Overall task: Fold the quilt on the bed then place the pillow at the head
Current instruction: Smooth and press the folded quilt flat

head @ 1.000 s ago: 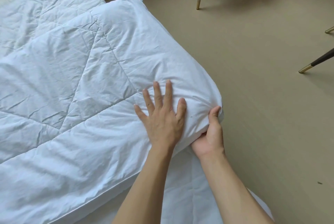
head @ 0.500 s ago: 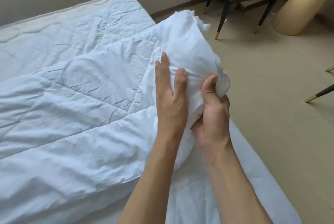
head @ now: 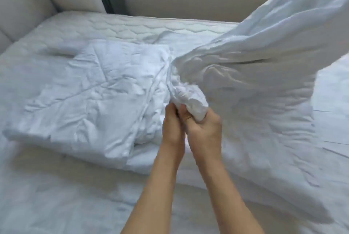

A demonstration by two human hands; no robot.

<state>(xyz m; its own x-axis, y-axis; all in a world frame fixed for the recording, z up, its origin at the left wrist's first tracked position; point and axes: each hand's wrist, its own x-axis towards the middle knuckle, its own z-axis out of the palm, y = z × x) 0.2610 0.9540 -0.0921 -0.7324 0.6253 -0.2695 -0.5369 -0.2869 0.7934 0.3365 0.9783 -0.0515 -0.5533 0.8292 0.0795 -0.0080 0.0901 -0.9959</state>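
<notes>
— Item one, nearest: the hands?

— My left hand (head: 172,120) and right hand (head: 204,129), side by side and touching, fingers curled tight round one bunched corner of the quilt (head: 105,90). Neither is slack; both grip the same wad of fabric.

— Item two: the quilt's whereabouts?

— Lying across the middle of the bed (head: 56,186), part in a rumpled slab to my left, part lifted off the mattress and billowing up to my upper right, blurred with motion.

— Orientation?

— The lying part runs long from left to right, its near edge towards me. The raised flap sweeps from my grip up and away to the right.

— Step in hand?

— Folding, I judge: the gathered corner is being carried over the lying part. Not yet a tidy fold.

— Next move calls for?

— Probably laying the flap flat on the slab, edges matched, without dragging the lower layer.

— Furthest item?

— Padded headboard (head: 22,3), far left. No pillow in sight.
</notes>
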